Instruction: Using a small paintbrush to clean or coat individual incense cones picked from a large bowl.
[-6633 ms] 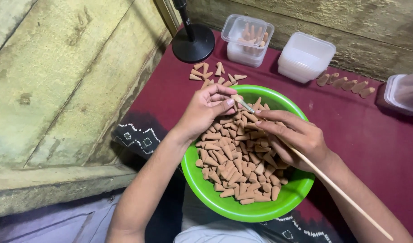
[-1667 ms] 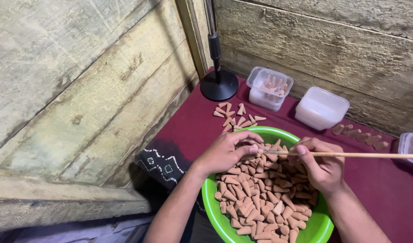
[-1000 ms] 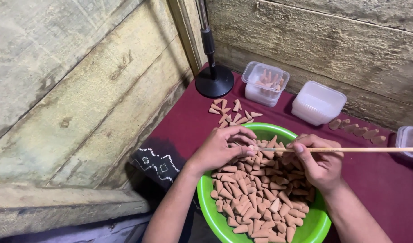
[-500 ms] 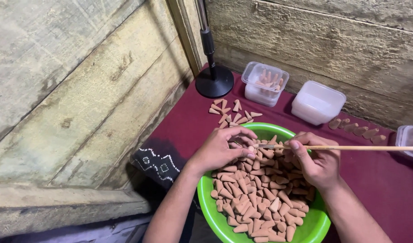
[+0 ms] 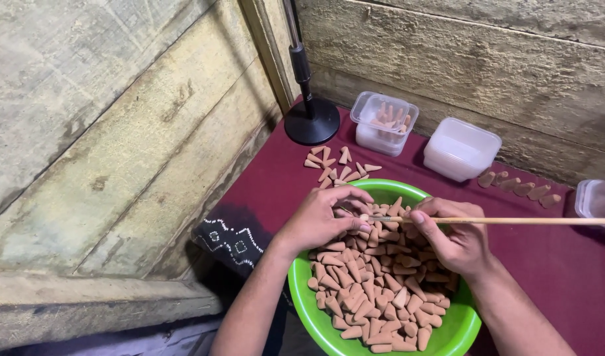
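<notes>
Bowl (image 5: 315, 310): green, holds cones (image 5: 375, 290).
Left hand (image 5: 322, 217): over bowl's far rim, fingertips pinching one cone.
Right hand (image 5: 451, 234): over bowl, fingers pinching stick (image 5: 513, 221); stick tip at that cone.
Loose cones (image 5: 335, 165): beyond bowl, on cloth (image 5: 263, 191).

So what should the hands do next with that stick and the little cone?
Probably ease the thin wooden stick a little further toward the cone pinched in the left hand. The right hand holds the stick level, with its tip right at that cone, above the green bowl full of cones. Whether the tip is already inside is too small to tell.
</notes>
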